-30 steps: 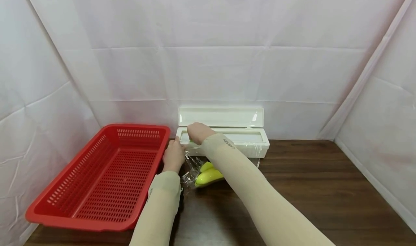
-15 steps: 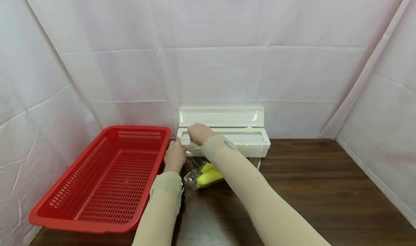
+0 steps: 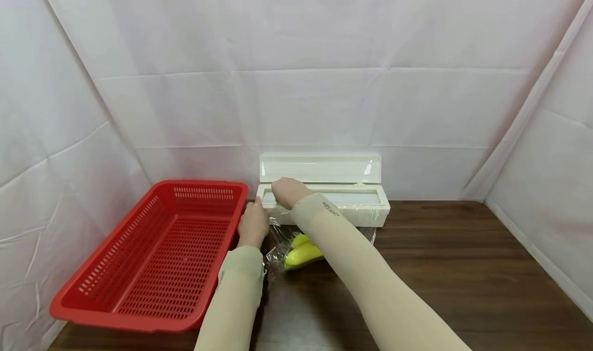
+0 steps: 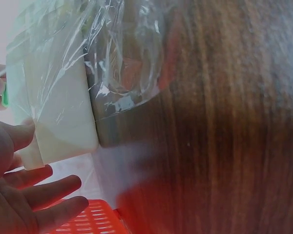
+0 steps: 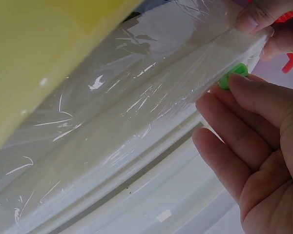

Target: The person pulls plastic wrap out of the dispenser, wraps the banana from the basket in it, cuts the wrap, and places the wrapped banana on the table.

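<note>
A long white cling film dispenser box [image 3: 366, 217] stands at the back of the table with its lid [image 3: 319, 169] up. My left hand [image 3: 253, 226] holds the box's left end between thumb and index finger; its other fingers stretch loosely below, as the left wrist view shows. At the front edge near that end, my right hand [image 3: 290, 191] pinches a small green slider cutter [image 5: 238, 69]. Clear cling film [image 4: 122, 58] hangs from the box front onto the table, crumpled at its left. Two glossy yellow, banana-shaped things [image 3: 302, 256] lie at the film, partly hidden by the right forearm.
A red perforated plastic basket [image 3: 185, 317] stands on the left, close beside the left hand and forearm. The dark wooden table [image 3: 445, 268] extends to the right. White cloth walls [image 3: 324, 109] rise at the back and both sides.
Both hands keep their places on the box and cutter. Only the head view has shifted slightly, so the whole scene appears a little further right.
</note>
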Tool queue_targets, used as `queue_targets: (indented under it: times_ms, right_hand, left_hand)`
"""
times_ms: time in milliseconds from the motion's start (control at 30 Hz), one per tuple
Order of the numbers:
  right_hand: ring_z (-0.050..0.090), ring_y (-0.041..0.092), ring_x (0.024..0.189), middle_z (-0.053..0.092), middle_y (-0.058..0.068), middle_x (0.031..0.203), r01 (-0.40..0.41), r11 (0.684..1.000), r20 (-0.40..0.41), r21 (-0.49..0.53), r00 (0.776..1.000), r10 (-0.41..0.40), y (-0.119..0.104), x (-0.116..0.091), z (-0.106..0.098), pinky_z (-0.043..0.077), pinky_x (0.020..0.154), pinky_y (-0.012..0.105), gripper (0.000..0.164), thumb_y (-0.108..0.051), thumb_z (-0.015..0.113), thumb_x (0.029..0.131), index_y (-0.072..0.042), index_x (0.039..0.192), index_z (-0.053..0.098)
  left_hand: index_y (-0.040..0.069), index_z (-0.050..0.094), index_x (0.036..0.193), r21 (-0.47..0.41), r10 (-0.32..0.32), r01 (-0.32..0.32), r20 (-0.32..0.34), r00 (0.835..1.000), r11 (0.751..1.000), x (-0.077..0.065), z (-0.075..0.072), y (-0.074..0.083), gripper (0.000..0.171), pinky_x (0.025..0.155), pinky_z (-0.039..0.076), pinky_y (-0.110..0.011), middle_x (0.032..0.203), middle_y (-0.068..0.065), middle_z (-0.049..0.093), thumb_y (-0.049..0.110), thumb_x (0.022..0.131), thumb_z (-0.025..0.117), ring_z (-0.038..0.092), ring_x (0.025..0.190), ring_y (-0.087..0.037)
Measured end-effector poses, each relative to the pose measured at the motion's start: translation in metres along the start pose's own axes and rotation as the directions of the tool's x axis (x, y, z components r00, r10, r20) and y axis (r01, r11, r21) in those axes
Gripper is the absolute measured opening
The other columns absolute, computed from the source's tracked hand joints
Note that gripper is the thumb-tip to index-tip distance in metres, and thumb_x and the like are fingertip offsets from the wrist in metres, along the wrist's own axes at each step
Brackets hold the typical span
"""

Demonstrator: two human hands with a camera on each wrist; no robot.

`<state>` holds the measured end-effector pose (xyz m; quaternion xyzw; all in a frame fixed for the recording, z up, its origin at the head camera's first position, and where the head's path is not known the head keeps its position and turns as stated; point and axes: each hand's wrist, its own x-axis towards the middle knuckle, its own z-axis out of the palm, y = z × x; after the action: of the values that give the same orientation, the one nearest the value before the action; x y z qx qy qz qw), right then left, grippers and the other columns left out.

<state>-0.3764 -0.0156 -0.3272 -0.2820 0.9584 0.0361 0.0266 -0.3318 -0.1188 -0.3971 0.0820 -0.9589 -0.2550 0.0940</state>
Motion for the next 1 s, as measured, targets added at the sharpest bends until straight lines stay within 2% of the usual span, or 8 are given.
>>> queue_targets:
  times_ms: [167, 467, 833, 1000]
  right_hand:
    - [0.058, 0.016, 0.071, 0.069, 0.006, 0.083, 0.019, 1.000, -0.013, -0.015, 1.000, -0.020, 0.0015, 0.0030, 0.0035, 0.053, 0.073, 0.031, 0.021, -0.006, 0.058, 0.090, -0.010, 0.070, 0.060]
    - [0.050, 0.016, 0.065, 0.067, 0.006, 0.078, 0.034, 0.999, 0.001, -0.011, 0.999, -0.034, 0.0017, 0.0008, 0.0011, 0.050, 0.068, 0.031, 0.033, -0.001, 0.055, 0.088, -0.013, 0.059, 0.045]
    - [0.054, 0.016, 0.068, 0.069, 0.007, 0.083, 0.032, 0.999, 0.012, -0.020, 0.999, -0.032, 0.0053, -0.0043, -0.0023, 0.051, 0.069, 0.031, 0.024, -0.002, 0.054, 0.091, -0.011, 0.068, 0.054]
    - [0.059, 0.018, 0.074, 0.069, 0.008, 0.088, 0.025, 0.999, 0.005, -0.024, 1.000, -0.025, 0.0065, -0.0060, -0.0030, 0.053, 0.074, 0.032, 0.020, -0.003, 0.054, 0.091, -0.009, 0.072, 0.057]
  left_hand:
    - [0.004, 0.041, 0.141, 0.002, 0.000, 0.000, -0.010, 1.000, 1.000, 0.0004, 0.0004, -0.0017, 0.052, 0.080, 0.052, -0.051, 0.119, -0.022, 0.057, 0.024, 0.095, 0.056, 0.062, 0.098, -0.042]
    - [0.004, 0.040, 0.141, -0.001, 0.004, -0.004, -0.006, 1.000, 1.000, -0.0022, -0.0010, -0.0010, 0.053, 0.081, 0.052, -0.050, 0.120, -0.022, 0.056, 0.023, 0.095, 0.057, 0.062, 0.099, -0.041]
    - [0.003, 0.039, 0.142, -0.005, 0.008, -0.008, 0.010, 1.000, 1.000, -0.0028, -0.0034, 0.0024, 0.054, 0.084, 0.051, -0.048, 0.122, -0.023, 0.056, 0.023, 0.095, 0.056, 0.062, 0.102, -0.040]
    - [0.004, 0.040, 0.142, -0.007, 0.018, -0.018, 0.004, 1.000, 1.000, -0.0029, -0.0027, 0.0030, 0.053, 0.083, 0.051, -0.048, 0.121, -0.022, 0.056, 0.023, 0.095, 0.056, 0.062, 0.101, -0.039]
